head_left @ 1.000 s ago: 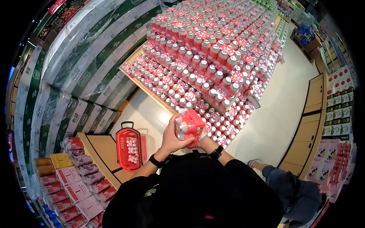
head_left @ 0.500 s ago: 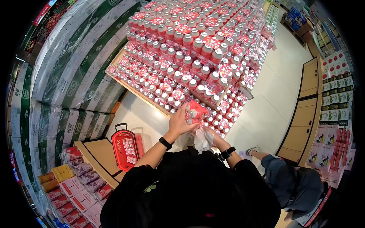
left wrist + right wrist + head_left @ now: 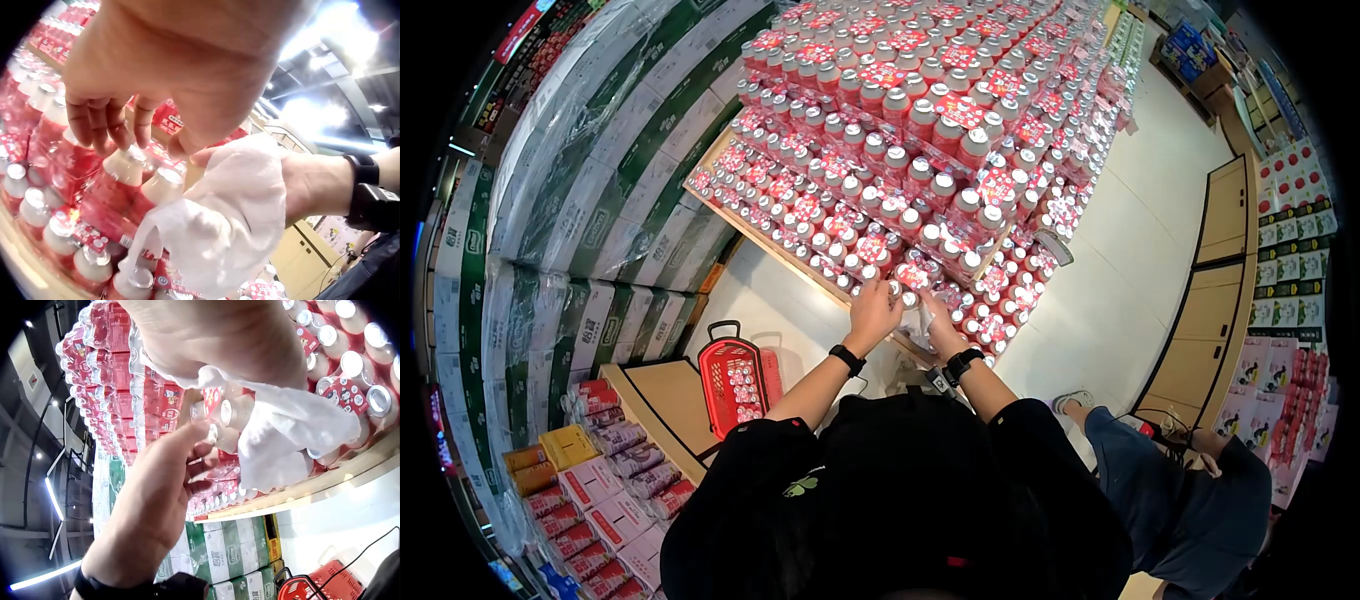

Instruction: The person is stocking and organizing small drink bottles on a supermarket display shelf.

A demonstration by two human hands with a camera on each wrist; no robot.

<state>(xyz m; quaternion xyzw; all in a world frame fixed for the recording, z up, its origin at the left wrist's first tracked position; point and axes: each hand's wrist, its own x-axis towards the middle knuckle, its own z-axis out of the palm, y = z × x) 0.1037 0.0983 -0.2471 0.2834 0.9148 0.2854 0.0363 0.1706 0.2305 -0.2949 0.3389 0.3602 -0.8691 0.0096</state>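
Red-labelled bottles with silver caps stand in a pack [image 3: 914, 276] among the others on the display's low tier. My left hand [image 3: 876, 316] is at the pack's near left side, its fingers loosely bent beside the caps; in the left wrist view the left hand [image 3: 162, 75] hangs over bottles [image 3: 125, 169]. On the pack's right, my right hand [image 3: 943, 330] holds a crumpled white cloth [image 3: 915, 325]. The cloth [image 3: 287, 434] drapes below the right hand [image 3: 219, 337] in the right wrist view and hides part of the fingers. Whether the right fingers touch a bottle is hidden.
The wooden display edge [image 3: 775, 250] runs along the near left side. A red basket [image 3: 722, 385] holding bottles stands on the floor at left, beside a low cabinet [image 3: 662, 405]. Wrapped cartons [image 3: 590, 220] rise at far left. Another person [image 3: 1175, 490] is at right.
The pack has gone from between my raised hands down onto the low tier. My left hand has loosened from around it. Both hands reach further forward, and the cloth has moved with the right hand.
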